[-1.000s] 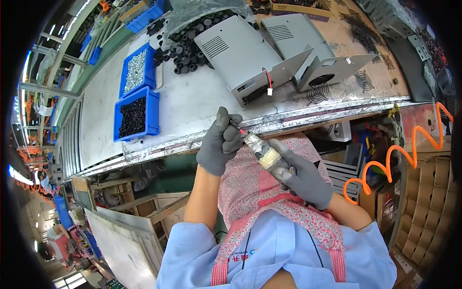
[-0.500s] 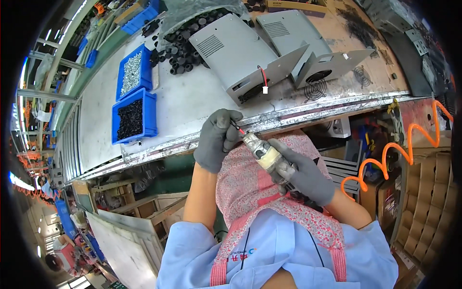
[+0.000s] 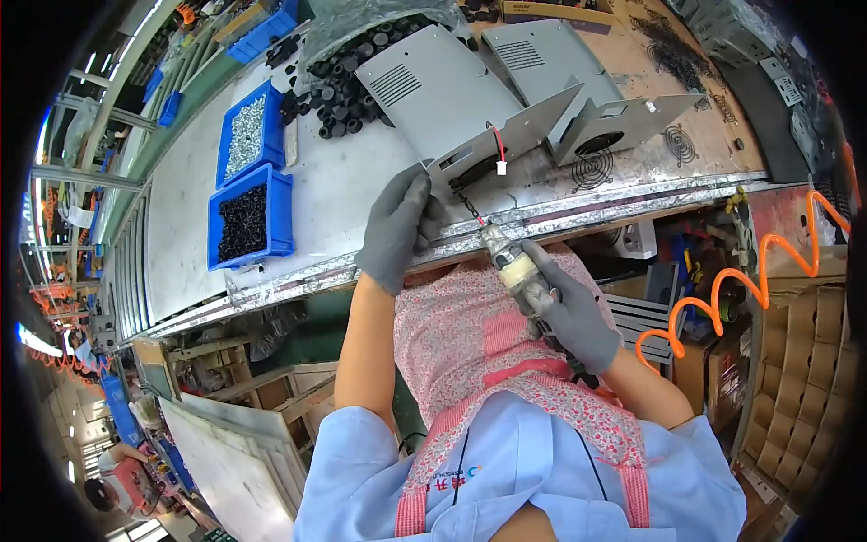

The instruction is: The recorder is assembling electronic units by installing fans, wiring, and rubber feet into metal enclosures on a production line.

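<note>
My right hand (image 3: pixel 573 316), in a grey glove, is wrapped round a screwdriver tool (image 3: pixel 517 269) with a worn, taped body. A red piece and a dark bit extend from its front toward the lower edge of a grey metal housing (image 3: pixel 452 95); the exact contact at the tip is too small to make out. My gloved left hand (image 3: pixel 397 224) has its fingers closed at the near left corner of that housing. From the upright panel hangs a red and black lead with a white connector (image 3: pixel 501 168). A dark round fan sits low behind this panel, partly hidden.
A second grey housing (image 3: pixel 551 63) stands to the right, near wire fan guards (image 3: pixel 592 169). Blue bins hold black screws (image 3: pixel 242 224) and silvery parts (image 3: pixel 246 135). Black round caps (image 3: pixel 341 108) lie behind. An orange coiled hose (image 3: pixel 718 316) hangs at right.
My left hand has left the tool's tip and moved up to the housing's corner. The tool has moved forward, up and slightly right, bringing its bit to the housing.
</note>
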Available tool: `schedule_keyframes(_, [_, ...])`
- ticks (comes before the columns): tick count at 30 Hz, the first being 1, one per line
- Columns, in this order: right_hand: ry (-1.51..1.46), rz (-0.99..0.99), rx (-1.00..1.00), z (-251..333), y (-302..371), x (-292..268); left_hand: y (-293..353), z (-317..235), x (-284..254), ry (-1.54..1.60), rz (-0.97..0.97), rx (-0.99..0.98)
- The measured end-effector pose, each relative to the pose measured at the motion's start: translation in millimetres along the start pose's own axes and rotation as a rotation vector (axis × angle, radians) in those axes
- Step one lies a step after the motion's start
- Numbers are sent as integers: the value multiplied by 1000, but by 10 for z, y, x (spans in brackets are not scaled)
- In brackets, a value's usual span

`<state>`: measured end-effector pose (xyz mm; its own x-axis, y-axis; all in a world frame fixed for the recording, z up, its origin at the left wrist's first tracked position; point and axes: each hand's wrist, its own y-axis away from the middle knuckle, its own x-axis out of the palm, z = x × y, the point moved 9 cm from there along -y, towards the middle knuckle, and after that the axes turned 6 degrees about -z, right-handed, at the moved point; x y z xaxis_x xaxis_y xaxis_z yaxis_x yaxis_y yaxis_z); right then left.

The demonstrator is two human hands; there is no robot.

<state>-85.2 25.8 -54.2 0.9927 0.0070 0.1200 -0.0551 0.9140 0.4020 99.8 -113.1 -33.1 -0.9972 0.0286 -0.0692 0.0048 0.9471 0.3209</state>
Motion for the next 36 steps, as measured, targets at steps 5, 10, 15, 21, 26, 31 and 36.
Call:
schedule_keyframes(5, [-2, -16, 52, 3, -38, 50, -68, 46, 88, -63, 53, 11])
schedule_keyframes(10, [84, -64, -101, -1, -63, 82, -122, 55, 122, 15, 93, 37])
schedule_keyframes(15, [85, -60, -63, 7, -100, 86, -153, 70, 91, 61, 197, 0])
schedule_keyframes(21, [100, 10, -10, 1, 16, 27, -30, 145, 84, 637, 364, -214])
schedule_keyframes(26, [135, 73, -13, 1, 134, 42, 101, 241, -7, 694, 264, -270])
schedule_keyframes(31, [187, 125, -90, 170, 155, 119, 59, 386, -43, 719, 364, -216])
schedule_keyframes(36, [136, 121, -118, 228, 170, 135, 30, 544, -36, 723, 393, -227])
